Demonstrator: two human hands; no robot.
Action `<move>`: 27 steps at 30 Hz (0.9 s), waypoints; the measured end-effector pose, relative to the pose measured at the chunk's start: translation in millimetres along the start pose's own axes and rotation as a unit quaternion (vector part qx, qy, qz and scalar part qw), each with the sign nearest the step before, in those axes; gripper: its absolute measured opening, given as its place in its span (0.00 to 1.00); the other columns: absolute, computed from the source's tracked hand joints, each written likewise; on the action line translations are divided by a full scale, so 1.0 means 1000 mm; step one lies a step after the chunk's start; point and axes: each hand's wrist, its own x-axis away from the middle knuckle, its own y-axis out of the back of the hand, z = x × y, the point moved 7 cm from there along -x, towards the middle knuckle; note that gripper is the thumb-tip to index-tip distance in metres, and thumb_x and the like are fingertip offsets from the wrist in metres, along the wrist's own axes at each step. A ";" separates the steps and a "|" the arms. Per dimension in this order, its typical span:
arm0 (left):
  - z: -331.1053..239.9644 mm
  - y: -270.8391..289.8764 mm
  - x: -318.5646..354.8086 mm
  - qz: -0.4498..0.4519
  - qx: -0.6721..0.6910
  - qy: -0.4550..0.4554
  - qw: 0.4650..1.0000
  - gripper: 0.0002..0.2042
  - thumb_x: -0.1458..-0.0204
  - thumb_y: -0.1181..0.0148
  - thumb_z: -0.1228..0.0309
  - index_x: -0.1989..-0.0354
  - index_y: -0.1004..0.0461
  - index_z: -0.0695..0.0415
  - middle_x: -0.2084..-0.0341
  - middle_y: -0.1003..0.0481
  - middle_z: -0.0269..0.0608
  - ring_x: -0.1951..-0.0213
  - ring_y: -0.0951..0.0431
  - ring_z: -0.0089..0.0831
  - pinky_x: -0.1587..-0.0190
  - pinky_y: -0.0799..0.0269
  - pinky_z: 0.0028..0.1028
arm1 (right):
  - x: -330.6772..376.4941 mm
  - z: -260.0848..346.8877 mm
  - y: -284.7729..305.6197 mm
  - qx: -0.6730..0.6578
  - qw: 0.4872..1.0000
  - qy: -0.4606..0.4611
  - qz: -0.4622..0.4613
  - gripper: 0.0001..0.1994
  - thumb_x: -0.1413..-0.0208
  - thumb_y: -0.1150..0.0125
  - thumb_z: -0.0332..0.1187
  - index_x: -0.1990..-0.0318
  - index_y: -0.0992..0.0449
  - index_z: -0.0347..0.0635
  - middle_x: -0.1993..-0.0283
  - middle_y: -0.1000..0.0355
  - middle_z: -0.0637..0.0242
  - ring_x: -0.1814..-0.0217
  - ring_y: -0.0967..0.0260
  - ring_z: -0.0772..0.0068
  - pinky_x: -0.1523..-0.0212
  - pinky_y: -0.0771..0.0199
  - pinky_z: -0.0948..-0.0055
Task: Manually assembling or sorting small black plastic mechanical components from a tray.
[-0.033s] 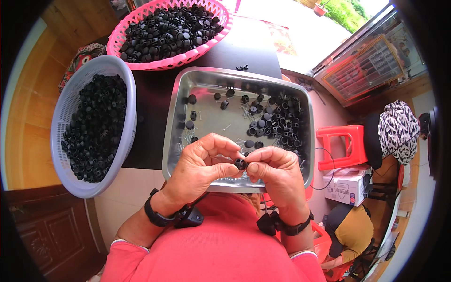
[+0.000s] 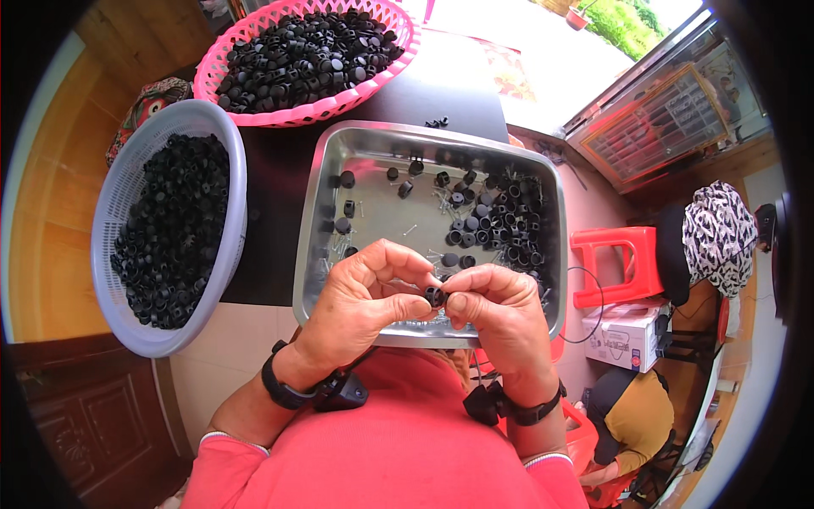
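Between my two hands, over the near side of a steel tray (image 2: 308,212), is a small round black plastic piece (image 2: 435,296). My left hand (image 2: 365,284) pinches it from the left with thumb and forefinger. From the other side, my right hand (image 2: 500,305) closes its thumb and fingertips on the same piece. In the tray, several black plastic rings (image 2: 509,222) and caps lie heaped at the right, with a few scattered at the left. Thin silvery screws or pins (image 2: 410,230) lie loose among them. Part of the tray's near side is hidden behind my hands.
A pink basket (image 2: 373,89) full of black pieces stands at the far left. Left of the tray, a grey-blue basket (image 2: 108,254) holds more. Both baskets and the tray are by a dark tabletop (image 2: 275,195). At right are a red stool (image 2: 585,267), a white box (image 2: 623,339) and another person (image 2: 640,416).
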 end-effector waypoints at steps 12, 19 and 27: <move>0.003 0.003 -0.001 -0.017 0.018 -0.013 1.000 0.13 0.52 0.40 0.85 0.58 0.30 0.61 0.62 0.23 0.42 0.59 0.23 0.24 0.53 0.27 0.24 | -0.002 -0.009 0.001 -0.063 0.997 -0.048 0.008 0.06 0.49 0.35 0.26 0.65 0.24 0.37 0.69 0.27 0.69 0.70 0.33 0.83 0.70 0.33 0.83; 0.003 0.003 -0.001 -0.014 0.021 -0.026 0.999 0.15 0.52 0.39 0.85 0.57 0.31 0.60 0.62 0.23 0.42 0.59 0.22 0.25 0.54 0.27 0.25 | -0.002 -0.006 0.000 -0.048 0.998 -0.026 0.004 0.06 0.48 0.35 0.26 0.64 0.24 0.36 0.66 0.26 0.69 0.68 0.32 0.83 0.68 0.32 0.83; -0.003 0.000 0.000 -0.035 -0.024 -0.037 0.998 0.14 0.52 0.39 0.85 0.58 0.31 0.61 0.62 0.24 0.40 0.58 0.24 0.24 0.53 0.25 0.25 | -0.003 -0.004 0.000 -0.014 0.999 -0.034 0.029 0.07 0.47 0.36 0.28 0.63 0.24 0.34 0.64 0.26 0.67 0.65 0.31 0.83 0.64 0.29 0.82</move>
